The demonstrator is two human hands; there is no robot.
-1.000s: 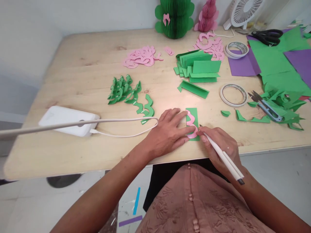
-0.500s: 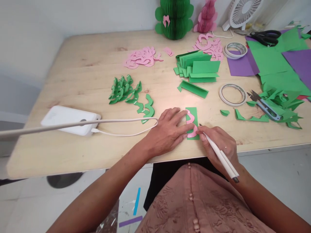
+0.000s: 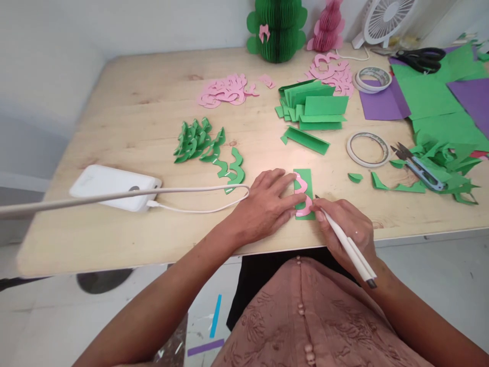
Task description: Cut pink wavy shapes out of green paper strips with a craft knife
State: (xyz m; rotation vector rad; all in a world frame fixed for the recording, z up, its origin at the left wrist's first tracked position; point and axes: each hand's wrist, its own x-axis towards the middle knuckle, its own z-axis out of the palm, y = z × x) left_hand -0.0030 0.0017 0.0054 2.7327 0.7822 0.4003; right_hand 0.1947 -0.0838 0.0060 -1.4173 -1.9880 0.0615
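Observation:
Near the table's front edge lies a small green paper rectangle [image 3: 308, 182] with a pink scalloped paper cutout [image 3: 304, 208] on top, along its left side. My left hand [image 3: 269, 204] rests flat with fingers spread, its fingertips pressing the cutout and the green paper down. My right hand [image 3: 346, 224] is closed around a white pen [image 3: 349, 248]. The pen's tip is just right of the green paper's edge, and the fingertips touch near the cutout's lower curve. Left of my left hand lie green scalloped cutouts [image 3: 236, 171].
Folded green papers [image 3: 324, 106], pink cutouts [image 3: 225, 90] and tape rolls [image 3: 369, 149] lie farther back. Small snips [image 3: 420, 168] sit on green scraps at right, black scissors [image 3: 422, 60] behind. A cable runs from a white power bank [image 3: 116, 187] across the left side.
The whole view has shifted slightly, so the table appears a little farther right. Both hands, the pen and the papers hold nearly the same positions.

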